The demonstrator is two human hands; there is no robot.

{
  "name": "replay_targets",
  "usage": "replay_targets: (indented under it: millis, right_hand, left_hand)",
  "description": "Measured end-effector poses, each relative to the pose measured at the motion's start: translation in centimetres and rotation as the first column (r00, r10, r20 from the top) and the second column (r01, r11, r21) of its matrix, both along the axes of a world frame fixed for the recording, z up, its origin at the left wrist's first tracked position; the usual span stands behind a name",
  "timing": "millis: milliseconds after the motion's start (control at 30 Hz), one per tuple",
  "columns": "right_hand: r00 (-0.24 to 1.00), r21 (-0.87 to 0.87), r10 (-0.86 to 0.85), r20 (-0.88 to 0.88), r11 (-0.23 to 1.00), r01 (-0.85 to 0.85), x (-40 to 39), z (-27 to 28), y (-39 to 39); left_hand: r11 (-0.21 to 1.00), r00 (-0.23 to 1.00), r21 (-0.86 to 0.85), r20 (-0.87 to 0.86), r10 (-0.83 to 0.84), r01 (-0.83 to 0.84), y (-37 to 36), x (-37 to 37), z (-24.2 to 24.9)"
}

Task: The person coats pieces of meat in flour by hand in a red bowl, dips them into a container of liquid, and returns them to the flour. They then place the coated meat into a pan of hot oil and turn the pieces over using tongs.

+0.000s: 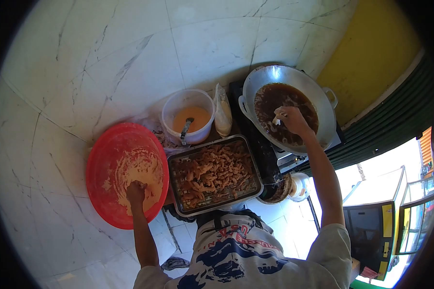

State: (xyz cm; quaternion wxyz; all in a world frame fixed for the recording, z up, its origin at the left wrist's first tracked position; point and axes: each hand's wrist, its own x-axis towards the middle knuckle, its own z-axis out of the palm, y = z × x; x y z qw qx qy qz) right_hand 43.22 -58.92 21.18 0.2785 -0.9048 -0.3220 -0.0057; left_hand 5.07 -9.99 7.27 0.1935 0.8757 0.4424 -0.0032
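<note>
Your left hand (136,191) sits down in the red basin (101,202), fingers curled into the pale batter (142,173) smeared over its bottom; whether it grips a piece there, you cannot tell. Your right hand (290,119) reaches out over the wok (255,82), fingertips pinched on a small battered piece (278,120) held just above the dark oil (275,98).

The two hands are well apart, one arm stretched to each side. The basin lies at the left, the wok at the far right, and the tray (178,159) of fried pieces (212,173) sits between them, its long axis running left to right just in front of your body. So the piece hangs straight above the oil, with the right hand the only one near the wok, and the left hand the only one near the batter.

Beyond the tray stands a white bucket (171,108) of orange liquid with a ladle (184,130) in it, and a small clear bag (222,115) stands just to its right. Marble floor (82,58) surrounds everything.
</note>
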Motion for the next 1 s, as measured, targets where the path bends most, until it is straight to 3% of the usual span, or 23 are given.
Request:
replay_targets:
  millis: [100, 200, 400, 567, 667, 767, 867, 1000]
  right_hand:
    - [0.999, -0.017, -0.038, 0.004, 0.999, 0.038, 1.8, -1.0, 0.7]
    - [0.990, 0.037, -0.078, 0.118, 0.997, 0.074, 3.1, -1.1, 1.6]
    - [0.914, 0.305, -0.227, 0.337, 0.945, 0.122, 0.7, 3.7, 5.7]
    - [0.983, 0.430, -0.028, 0.184, 0.901, -0.054, -7.3, 7.6, 12.2]
    - [0.964, 0.430, 0.182, 0.192, 0.867, -0.250, -10.9, 6.3, 16.4]
    - [0.930, 0.287, 0.361, 0.077, 0.885, -0.367, -14.7, 4.2, 20.9]
    - [0.903, 0.194, 0.426, -0.058, 0.892, -0.409, -18.6, 2.3, 25.0]
    - [0.870, 0.260, 0.476, -0.132, 0.863, -0.433, -21.0, -1.5, 29.9]
  left_hand:
    - [1.000, 1.000, 0.015, 0.009, -0.006, 0.006, -0.3, 0.1, 0.3]
    - [0.999, 0.999, 0.038, 0.048, -0.009, 0.007, -0.3, -0.1, 0.6]
    - [1.000, 0.988, 0.018, 0.156, -0.005, 0.002, -0.5, -0.3, 1.1]
    - [0.999, 0.968, 0.032, 0.252, -0.003, -0.005, -0.3, 0.2, 2.6]
    - [1.000, 0.976, 0.014, 0.217, -0.004, 0.001, -0.8, 1.1, 5.5]
    - [0.985, 0.953, 0.162, 0.286, -0.105, 0.059, -0.5, 1.4, 6.6]
    - [0.978, 0.933, 0.153, 0.310, -0.184, 0.142, -0.1, 2.1, 8.2]
    - [0.973, 0.900, 0.141, 0.374, -0.225, 0.185, 0.4, 2.6, 10.2]
